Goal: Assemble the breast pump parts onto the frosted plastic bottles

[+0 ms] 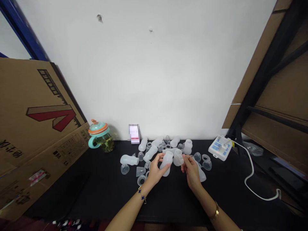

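Note:
My left hand (157,168) is wrapped round a milky, waisted baby bottle (167,160), held tilted with its open neck up. My right hand (192,170) pinches a clear cup-shaped cap (178,157) close beside the bottle's neck; whether the two touch I cannot tell. Behind my right fingers another milky bottle (202,175) lies partly hidden. Around both hands are several more bottles, among them one lying at the left (129,159) and one standing upright (188,147). Clear dome caps (124,169) and collar rings (141,180) are scattered between them.
A glass teapot (106,142) with a turquoise lid and handle stands at the back left, beside a large cardboard box (36,128). A phone-like screen (134,133) leans on the wall. At the right, a white power strip (220,147) trails a white cable (250,170) over the black table (101,195).

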Available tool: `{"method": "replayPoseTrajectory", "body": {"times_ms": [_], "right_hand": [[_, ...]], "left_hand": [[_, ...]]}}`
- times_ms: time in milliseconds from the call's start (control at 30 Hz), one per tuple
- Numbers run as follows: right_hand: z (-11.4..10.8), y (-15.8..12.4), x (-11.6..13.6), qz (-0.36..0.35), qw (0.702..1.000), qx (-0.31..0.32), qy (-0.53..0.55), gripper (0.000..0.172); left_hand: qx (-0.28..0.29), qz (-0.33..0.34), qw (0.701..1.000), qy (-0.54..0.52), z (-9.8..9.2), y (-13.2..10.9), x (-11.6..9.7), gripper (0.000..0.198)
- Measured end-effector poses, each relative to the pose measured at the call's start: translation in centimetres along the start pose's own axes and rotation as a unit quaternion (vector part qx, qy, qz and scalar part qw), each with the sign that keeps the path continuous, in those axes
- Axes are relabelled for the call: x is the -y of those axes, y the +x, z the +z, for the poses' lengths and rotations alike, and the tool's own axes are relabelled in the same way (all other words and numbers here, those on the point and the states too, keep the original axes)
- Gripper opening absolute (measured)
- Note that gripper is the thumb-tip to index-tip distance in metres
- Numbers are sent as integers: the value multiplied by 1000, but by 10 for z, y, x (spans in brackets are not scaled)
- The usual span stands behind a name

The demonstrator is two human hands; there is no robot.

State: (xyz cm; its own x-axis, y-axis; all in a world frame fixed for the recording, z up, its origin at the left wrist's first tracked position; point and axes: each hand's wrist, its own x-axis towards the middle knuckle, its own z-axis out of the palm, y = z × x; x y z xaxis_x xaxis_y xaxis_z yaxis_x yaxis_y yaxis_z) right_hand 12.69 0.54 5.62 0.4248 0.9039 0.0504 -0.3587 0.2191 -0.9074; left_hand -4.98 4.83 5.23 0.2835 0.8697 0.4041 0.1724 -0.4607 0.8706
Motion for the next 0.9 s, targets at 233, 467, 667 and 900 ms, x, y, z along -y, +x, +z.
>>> {"method": "replayPoseTrajectory", "body": {"times_ms": [233, 467, 667, 900], "right_hand": [[0, 1, 0, -1, 1000, -21, 9, 38], [-3, 3, -3, -15, 999, -28, -13, 35], [-2, 3, -2, -27, 999, -29, -37, 38], [-2, 0, -2, -24, 998, -10, -56, 44]], "left_hand": [[0, 18, 999, 31, -1, 0, -6, 42], [-9, 44, 997, 61, 0, 1, -5, 43], [0, 62, 995, 72, 1, 1, -8, 41], [13, 68, 995, 71, 1, 0, -9, 41]]}}
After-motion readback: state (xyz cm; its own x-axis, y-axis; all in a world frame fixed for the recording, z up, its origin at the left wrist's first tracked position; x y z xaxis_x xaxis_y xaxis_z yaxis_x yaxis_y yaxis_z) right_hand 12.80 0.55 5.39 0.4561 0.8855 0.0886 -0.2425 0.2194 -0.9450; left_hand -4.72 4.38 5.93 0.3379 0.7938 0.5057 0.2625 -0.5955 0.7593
